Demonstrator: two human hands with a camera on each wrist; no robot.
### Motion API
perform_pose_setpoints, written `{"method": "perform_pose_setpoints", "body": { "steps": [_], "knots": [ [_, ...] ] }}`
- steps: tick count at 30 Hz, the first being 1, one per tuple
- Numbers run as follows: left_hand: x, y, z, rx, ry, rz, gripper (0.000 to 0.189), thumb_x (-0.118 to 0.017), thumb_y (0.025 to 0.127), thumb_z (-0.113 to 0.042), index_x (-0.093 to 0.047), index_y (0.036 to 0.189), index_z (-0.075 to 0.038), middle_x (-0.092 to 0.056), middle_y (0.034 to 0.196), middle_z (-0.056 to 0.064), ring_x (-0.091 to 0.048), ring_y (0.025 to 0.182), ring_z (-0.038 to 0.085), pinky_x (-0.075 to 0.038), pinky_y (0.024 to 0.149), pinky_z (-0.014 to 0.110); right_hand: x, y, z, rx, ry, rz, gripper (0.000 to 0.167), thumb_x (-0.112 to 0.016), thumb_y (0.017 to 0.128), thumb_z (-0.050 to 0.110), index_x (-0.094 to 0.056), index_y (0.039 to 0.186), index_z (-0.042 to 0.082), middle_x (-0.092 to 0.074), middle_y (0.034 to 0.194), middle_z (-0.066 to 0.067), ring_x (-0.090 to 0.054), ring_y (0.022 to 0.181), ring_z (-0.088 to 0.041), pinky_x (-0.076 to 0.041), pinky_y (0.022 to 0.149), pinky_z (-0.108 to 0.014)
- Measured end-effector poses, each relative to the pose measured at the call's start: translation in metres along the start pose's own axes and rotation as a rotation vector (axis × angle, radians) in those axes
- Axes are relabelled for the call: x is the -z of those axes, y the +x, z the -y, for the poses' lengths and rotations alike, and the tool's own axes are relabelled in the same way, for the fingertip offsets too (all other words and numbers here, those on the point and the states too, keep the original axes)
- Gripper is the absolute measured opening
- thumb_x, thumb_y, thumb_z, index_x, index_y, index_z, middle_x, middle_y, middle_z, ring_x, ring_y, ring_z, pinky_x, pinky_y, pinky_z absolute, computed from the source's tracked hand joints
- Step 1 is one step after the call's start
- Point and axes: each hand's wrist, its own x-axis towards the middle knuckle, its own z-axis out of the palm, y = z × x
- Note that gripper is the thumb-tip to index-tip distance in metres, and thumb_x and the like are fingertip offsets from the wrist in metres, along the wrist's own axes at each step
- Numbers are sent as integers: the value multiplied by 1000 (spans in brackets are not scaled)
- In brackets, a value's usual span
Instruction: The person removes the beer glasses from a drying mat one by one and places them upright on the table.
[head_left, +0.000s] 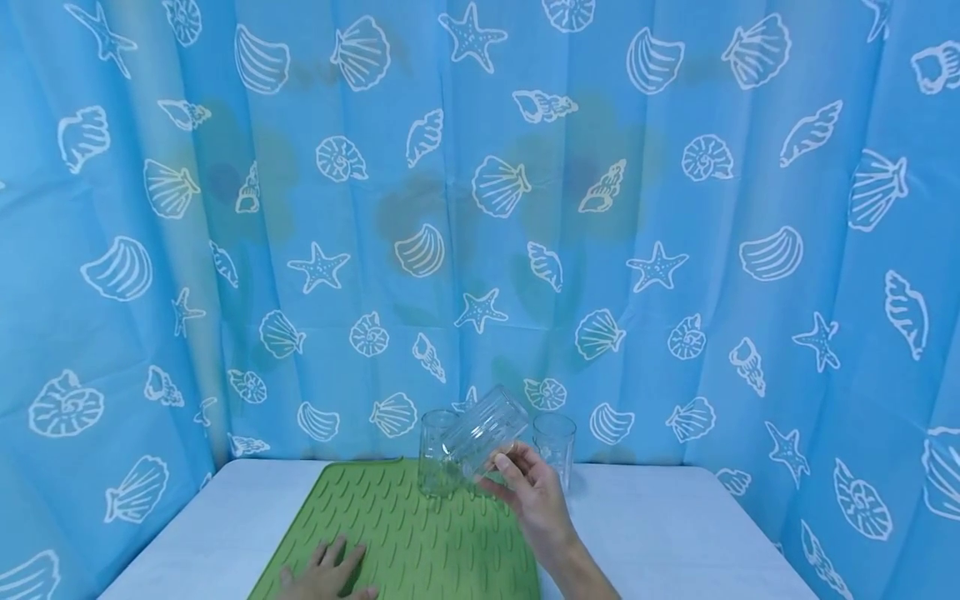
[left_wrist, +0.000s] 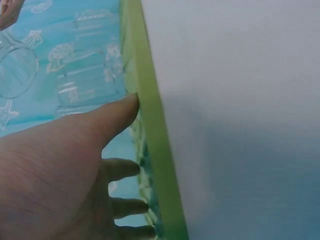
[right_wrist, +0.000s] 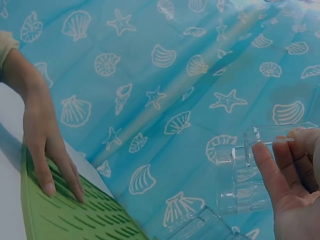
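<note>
My right hand (head_left: 536, 492) pinches a clear drinking glass (head_left: 487, 429) near one end, holding it tilted above the green ribbed mat (head_left: 405, 542). Behind it, an upright clear glass (head_left: 437, 454) stands on the back part of the mat. Another clear glass (head_left: 557, 442) is upright to the right, its lower part partly hidden by my right hand. My left hand (head_left: 322, 577) rests on the mat's front left with fingers spread, holding nothing. In the left wrist view, the left fingertips (left_wrist: 131, 206) touch the mat's ribbed surface.
A white table (head_left: 645, 533) lies under the mat and shows on both sides of it. A blue curtain (head_left: 480, 250) with white shells and starfish hangs behind the table and along its sides.
</note>
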Motion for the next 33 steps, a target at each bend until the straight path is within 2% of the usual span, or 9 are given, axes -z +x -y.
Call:
{"method": "perform_pose_setpoints", "body": {
  "steps": [3, 5, 10, 13, 18, 22, 26, 29, 33],
  "knots": [
    [7, 1, -5, -56, -37, -8, 81, -58, 85, -69, -50, 143, -13, -43, 148, 21, -35, 137, 53, -24, 97, 87, 1, 0, 1, -2, 51, -19, 12, -55, 101, 19, -53, 109, 11, -64, 101, 2, -64, 101, -10, -53, 104, -42],
    [10, 1, -11, -123, -74, -41, 75, -60, 88, -63, -51, 142, -12, -43, 148, 22, -37, 135, 53, -28, 96, 85, 2, -1, 3, 3, 63, -27, 12, -56, 101, 20, -53, 109, 11, -63, 101, 2, -64, 100, -9, -53, 105, -42],
    [22, -8, -29, -318, -213, -154, 69, -60, 93, -53, -49, 143, -6, -44, 145, 28, -41, 131, 56, -38, 94, 79, 2, -1, 4, 17, 95, -28, 11, -56, 101, 19, -53, 108, 11, -64, 101, 3, -64, 100, -9, -53, 105, -41],
    [29, -11, -43, -389, -295, -240, 70, -58, 93, -55, -47, 144, -7, -46, 144, 25, -45, 130, 51, -44, 96, 73, 2, -2, 5, 19, 116, -32, 11, -55, 101, 18, -52, 110, 11, -64, 102, 3, -64, 100, -8, -52, 105, -41],
    [37, -6, -71, -413, -450, -425, 72, -62, 91, -55, -42, 148, -15, -48, 143, 14, -50, 129, 37, -52, 97, 60, 1, -1, 8, 5, 167, -79, 11, -57, 100, 18, -53, 108, 12, -64, 101, 4, -64, 99, -8, -52, 105, -41],
    [44, -1, -92, -421, -644, -513, 74, -68, 89, -50, -37, 151, -22, -45, 146, 11, -50, 129, 35, -58, 91, 50, 1, -1, 11, 0, 199, -108, 11, -58, 100, 18, -53, 107, 12, -65, 101, 4, -64, 99, -9, -52, 106, -41],
    [51, 6, -109, -426, -823, -552, 70, -69, 90, -45, -36, 149, -28, -44, 148, 11, -50, 132, 36, -58, 94, 48, 0, -1, 12, -8, 222, -105, 11, -59, 100, 18, -53, 107, 12, -64, 101, 4, -64, 99, -9, -52, 107, -40],
    [54, 10, -120, -438, -938, -532, 66, -69, 91, -39, -36, 148, -31, -43, 150, 11, -49, 134, 36, -55, 99, 52, -1, -2, 14, -24, 240, -109, 12, -59, 99, 19, -53, 107, 13, -64, 101, 4, -64, 99, -9, -51, 108, -40],
    [57, 15, -134, -466, -1041, -498, 67, -69, 92, -34, -35, 149, -32, -39, 152, 11, -45, 137, 38, -51, 104, 55, -2, -1, 16, -41, 276, -131, 13, -59, 99, 18, -52, 109, 11, -63, 102, 4, -63, 103, -10, -50, 109, -39]
  ]
}}
